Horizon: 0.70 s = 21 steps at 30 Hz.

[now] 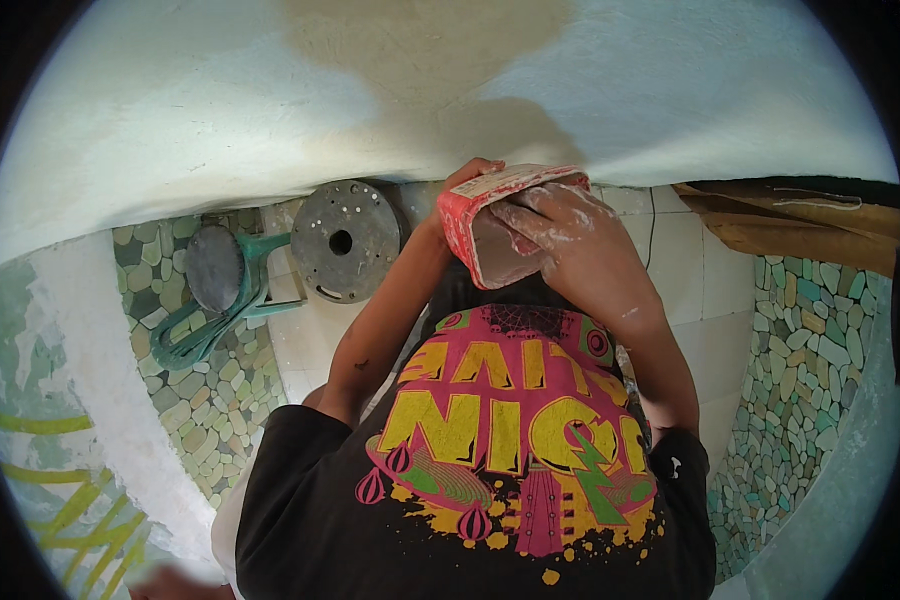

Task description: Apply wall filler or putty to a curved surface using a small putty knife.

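Note:
A red plastic tub [460,228], smeared with white paste on its rim and pale inside, is tilted with its mouth toward me. My left hand [475,173] grips it from the far left side, the fingers wrapped behind its wall. Into the mouth reaches my right hand [568,222], its fingers stretched out and apart, streaked with white paste. The tips of those fingers are partly hidden by the tub, and I see no tool in them.
A pale wall [220,110] rises just ahead. Left of my arm lies a round dark metal disc [342,240] with a centre hole, beside a green-framed stool [217,268] with a dark round pad. Brown boards [800,222] lie at the right, by the pebble floor [800,370].

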Available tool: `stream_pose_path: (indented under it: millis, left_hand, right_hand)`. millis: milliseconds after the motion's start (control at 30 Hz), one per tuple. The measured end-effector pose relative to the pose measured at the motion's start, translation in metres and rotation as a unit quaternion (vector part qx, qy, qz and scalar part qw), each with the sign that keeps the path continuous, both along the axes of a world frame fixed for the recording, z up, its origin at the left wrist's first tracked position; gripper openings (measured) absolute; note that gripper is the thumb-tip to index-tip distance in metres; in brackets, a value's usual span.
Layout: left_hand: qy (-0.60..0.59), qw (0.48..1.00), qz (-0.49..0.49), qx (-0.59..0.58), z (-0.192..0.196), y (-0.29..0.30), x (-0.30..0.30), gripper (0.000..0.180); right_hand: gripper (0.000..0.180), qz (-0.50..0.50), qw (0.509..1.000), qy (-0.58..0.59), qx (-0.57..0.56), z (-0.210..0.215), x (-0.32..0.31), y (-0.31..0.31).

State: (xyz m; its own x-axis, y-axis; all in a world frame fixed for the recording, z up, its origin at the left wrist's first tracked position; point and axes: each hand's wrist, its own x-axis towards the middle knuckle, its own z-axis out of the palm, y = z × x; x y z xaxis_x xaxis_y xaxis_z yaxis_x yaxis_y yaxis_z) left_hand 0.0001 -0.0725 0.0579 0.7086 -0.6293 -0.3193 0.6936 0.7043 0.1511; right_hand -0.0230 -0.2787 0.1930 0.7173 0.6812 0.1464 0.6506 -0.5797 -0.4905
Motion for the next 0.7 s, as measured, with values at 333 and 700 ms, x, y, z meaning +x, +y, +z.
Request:
stream_pose_path:
  millis: [333,700]
  left_hand:
    - [0.024,0.994,-0.07,-0.074,-0.018,0.001,0.006,0.047]
    - [0.075,0.99,-0.059,-0.109,-0.016,-0.004,0.0,0.053]
  right_hand:
    - [0.041,0.027,0.993,0.104,-0.049,-0.009,0.006,-0.002]
    - [0.046,0.05,0.982,0.181,-0.038,-0.02,0.017,-0.01]
